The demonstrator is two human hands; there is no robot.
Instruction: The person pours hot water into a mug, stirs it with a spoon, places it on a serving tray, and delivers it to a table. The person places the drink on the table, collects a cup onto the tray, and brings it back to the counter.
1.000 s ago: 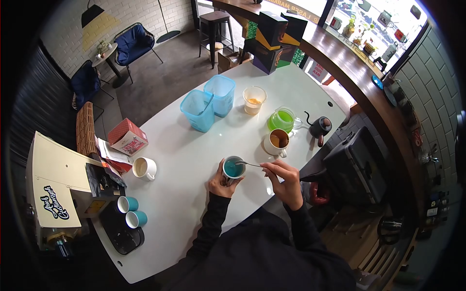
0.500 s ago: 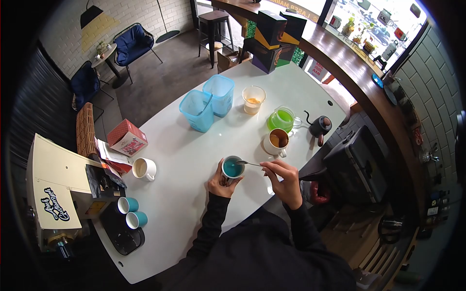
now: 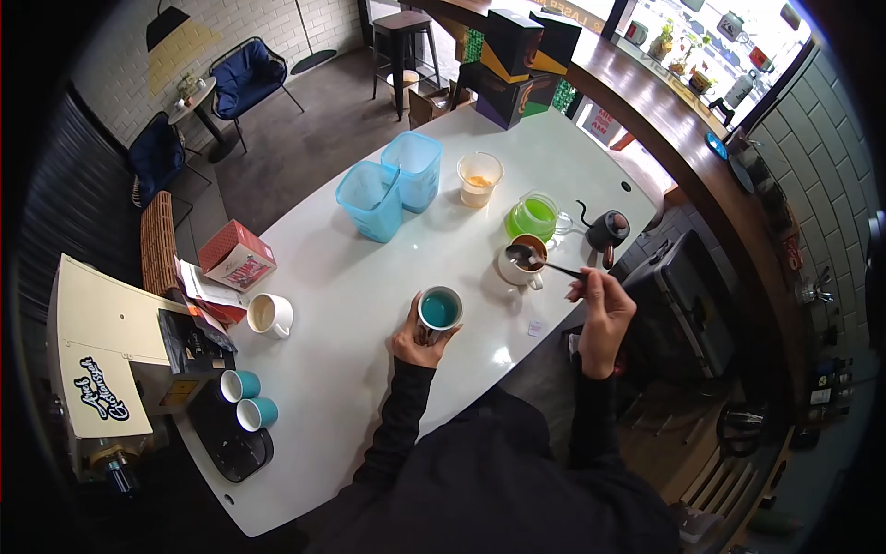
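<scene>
My left hand [image 3: 420,340] is wrapped round a small cup [image 3: 439,308] with a teal inside, upright at the middle of the white table. Whether liquid is in it is hard to tell. My right hand [image 3: 604,314] pinches the handle of a metal spoon [image 3: 560,270]. The spoon's bowl is over the mouth of a white mug [image 3: 522,274], which has brown inside. Right behind that mug stands a glass pitcher [image 3: 533,218] with green contents. A small paper tag [image 3: 535,328] lies on the table between my hands.
Two blue plastic containers [image 3: 371,208] and a clear cup [image 3: 478,182] stand farther back. At right is a black gooseneck kettle [image 3: 607,231]. Leftward are another white mug [image 3: 269,316], a red box [image 3: 238,257], two teal cups [image 3: 257,414] and a cream machine [image 3: 97,342].
My right hand has moved right, taking the spoon from the small cup to over the white mug. My left hand keeps holding the cup nearly in place. The paper tag has come into sight.
</scene>
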